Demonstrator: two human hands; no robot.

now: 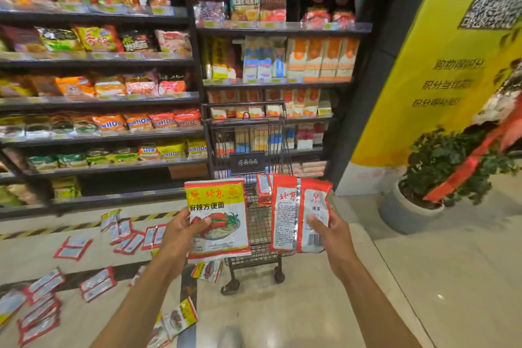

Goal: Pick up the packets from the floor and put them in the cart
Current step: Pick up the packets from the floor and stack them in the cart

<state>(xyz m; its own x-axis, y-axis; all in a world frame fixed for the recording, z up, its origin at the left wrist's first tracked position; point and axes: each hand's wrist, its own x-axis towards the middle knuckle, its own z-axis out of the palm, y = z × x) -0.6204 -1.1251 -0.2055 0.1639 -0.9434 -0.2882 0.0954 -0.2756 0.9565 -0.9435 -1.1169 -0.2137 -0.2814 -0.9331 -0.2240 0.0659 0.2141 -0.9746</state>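
My left hand [178, 232] grips a noodle packet [219, 223] with a yellow and red front, held upright at the near left edge of the cart. My right hand [330, 232] grips a second packet [293, 212], red and white, its back side facing me, over the near right edge. The black wire cart [248, 144] stands straight ahead against the shelves, with at least one red packet [264, 189] visible inside its basket. Several more packets [73, 247] lie scattered on the floor to the left and near my feet [180, 316].
Tall shelves [113, 59] full of snack and noodle bags run behind the cart and along the left. A potted plant [440, 172] stands at the right by a yellow wall panel [440, 65]. Black and yellow hazard tape [56, 227] marks the floor by the shelves.
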